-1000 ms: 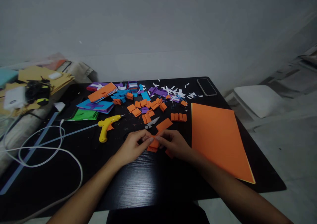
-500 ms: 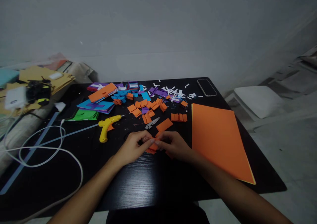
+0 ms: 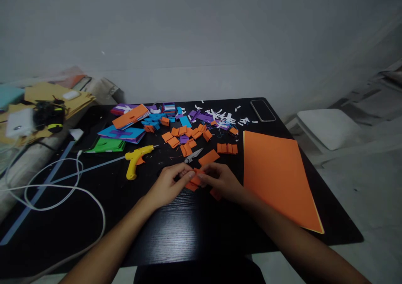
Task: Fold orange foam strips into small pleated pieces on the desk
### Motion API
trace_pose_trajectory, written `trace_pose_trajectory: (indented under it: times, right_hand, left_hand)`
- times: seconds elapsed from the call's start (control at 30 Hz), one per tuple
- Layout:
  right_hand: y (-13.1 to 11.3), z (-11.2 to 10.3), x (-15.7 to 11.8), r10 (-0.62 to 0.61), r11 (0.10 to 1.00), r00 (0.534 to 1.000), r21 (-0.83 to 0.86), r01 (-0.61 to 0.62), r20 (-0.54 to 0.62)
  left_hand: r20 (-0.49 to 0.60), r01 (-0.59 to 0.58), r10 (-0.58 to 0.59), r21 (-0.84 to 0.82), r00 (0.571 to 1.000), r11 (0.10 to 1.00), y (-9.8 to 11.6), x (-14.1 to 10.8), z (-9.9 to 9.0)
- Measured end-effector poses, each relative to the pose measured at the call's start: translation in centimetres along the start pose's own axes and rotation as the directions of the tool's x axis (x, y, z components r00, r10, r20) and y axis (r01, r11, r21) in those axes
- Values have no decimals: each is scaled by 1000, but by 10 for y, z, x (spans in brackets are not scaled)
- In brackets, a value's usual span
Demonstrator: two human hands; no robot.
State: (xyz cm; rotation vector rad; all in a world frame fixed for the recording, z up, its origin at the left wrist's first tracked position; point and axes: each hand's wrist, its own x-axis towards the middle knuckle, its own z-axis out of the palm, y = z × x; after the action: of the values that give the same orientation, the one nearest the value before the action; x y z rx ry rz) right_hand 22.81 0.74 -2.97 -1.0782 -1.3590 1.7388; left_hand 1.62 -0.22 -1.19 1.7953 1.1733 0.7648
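Between my fingertips is a small piece of orange paper [image 3: 197,177], gripped from both sides. My left hand [image 3: 171,183] pinches its left side, thumb on top. My right hand [image 3: 222,182] closes on its right side. Under and around the fingers lie more orange pieces, one of them [image 3: 215,193] below my right hand. Just beyond the hands are scissors [image 3: 194,155], their handles partly hidden behind my left hand, and a flat orange paper strip [image 3: 209,157]. A row of folded orange pieces [image 3: 227,149] sits farther right.
A yellow glue gun [image 3: 137,160] lies left of my hands. Large orange sheets [image 3: 276,175] cover the right side of the black table [image 3: 176,238]. Folded orange pieces [image 3: 188,133], white scraps [image 3: 220,116] and a phone [image 3: 263,110] are farther back. A white cable [image 3: 94,196] loops at left.
My fingers have shifted slightly on the orange piece, which now shows more of its face. The orange piece below my right hand is more visible. Everything else stays put.
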Motion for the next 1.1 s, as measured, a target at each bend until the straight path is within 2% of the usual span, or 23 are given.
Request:
trace_pose_trajectory:
  times: [0.17, 0.3, 0.53, 0.7, 1.1]
  right_hand:
    - [0, -3, 3, 41, 990, 997, 138, -32, -64]
    - [0, -2, 3, 45, 977, 997, 212, -31, -62]
    - [-3, 3, -1, 25, 993, 999, 117, -28, 25]
    - [-7, 4, -3, 52, 998, 998, 36, -53, 30]
    - [-2, 2, -1, 41, 998, 998, 45, -43, 39]
  left_hand:
    - [-4, 19, -19, -20, 1000, 1000, -1, -2, -2]
    - [-34, 71, -71, 8, 997, 997, -6, -2, 0]
    - [-34, 54, -54, -12, 998, 998, -9, -1, 2]
    - [-30, 26, -26, 15, 999, 1000, -7, -2, 3]
    - [-42, -57, 62, 122, 997, 991, -3, -5, 3]
